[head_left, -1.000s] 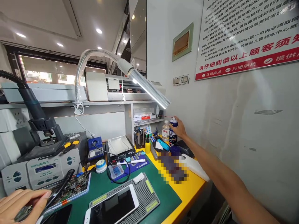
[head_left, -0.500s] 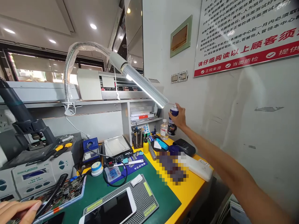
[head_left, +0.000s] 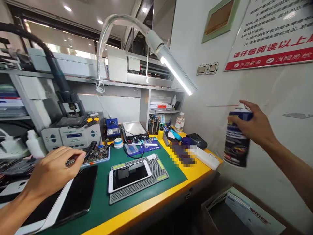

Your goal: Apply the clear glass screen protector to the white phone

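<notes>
Over on the left, the left grip [head_left: 55,168] has its fingertips pinched together on a black tool [head_left: 91,150], whose long axis slants up and rightward, away from the hand. Between the two grips, a white phone [head_left: 130,176] lies on the table [head_left: 137,212]. At far right, the right grip [head_left: 256,125] is wrapped around a spray can [head_left: 236,143], held in the air, nearly upright, top leaning slightly right; its red straw [head_left: 221,105] points left, roughly level.

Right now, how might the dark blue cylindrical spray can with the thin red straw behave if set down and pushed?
Taller than wide, the spray can would probably tip if pushed near its top; its round sides suggest rolling once down. The thin red straw, jutting past its side, might snag.
</notes>
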Action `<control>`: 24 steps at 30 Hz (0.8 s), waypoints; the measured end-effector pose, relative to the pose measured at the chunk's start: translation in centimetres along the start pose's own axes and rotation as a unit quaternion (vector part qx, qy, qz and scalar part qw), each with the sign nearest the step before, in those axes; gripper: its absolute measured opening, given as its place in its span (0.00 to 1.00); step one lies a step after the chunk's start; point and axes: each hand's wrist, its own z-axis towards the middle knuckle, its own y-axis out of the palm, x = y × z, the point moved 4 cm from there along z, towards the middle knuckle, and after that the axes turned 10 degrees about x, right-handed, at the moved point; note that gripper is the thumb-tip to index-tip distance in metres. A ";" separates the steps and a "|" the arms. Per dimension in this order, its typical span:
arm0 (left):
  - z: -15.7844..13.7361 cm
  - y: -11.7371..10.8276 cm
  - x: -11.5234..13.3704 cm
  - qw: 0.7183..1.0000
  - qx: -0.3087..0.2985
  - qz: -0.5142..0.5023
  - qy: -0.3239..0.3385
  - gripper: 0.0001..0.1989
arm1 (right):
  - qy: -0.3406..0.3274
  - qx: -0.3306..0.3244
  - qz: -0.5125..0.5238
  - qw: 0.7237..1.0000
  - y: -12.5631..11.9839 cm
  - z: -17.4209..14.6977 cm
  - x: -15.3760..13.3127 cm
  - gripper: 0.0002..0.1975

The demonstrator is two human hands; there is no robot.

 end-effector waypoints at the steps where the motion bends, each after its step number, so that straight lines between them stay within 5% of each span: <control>1: 0.2 -0.2 0.2 1.000 0.014 0.001 0.007 0.10 | 0.004 -0.025 0.002 1.000 -1.0 -1.6 -0.4 0.36; 6: 0.3 -0.5 0.3 1.000 0.008 0.010 0.012 0.11 | 0.046 -0.254 0.044 0.965 -2.0 -12.0 -5.3 0.36; 11: 0.2 -0.9 -0.1 1.000 0.009 0.020 0.009 0.11 | -0.095 -0.342 0.118 0.927 0.0 -19.6 -12.9 0.30; 16: 0.3 -1.2 -0.5 0.999 0.022 0.026 0.002 0.10 | -0.157 -0.369 0.151 0.904 2.3 -21.7 -16.4 0.34; 24: 0.4 -1.4 -0.3 0.999 0.030 0.017 0.007 0.10 | -0.167 -0.434 0.137 0.875 3.6 -23.2 -17.9 0.34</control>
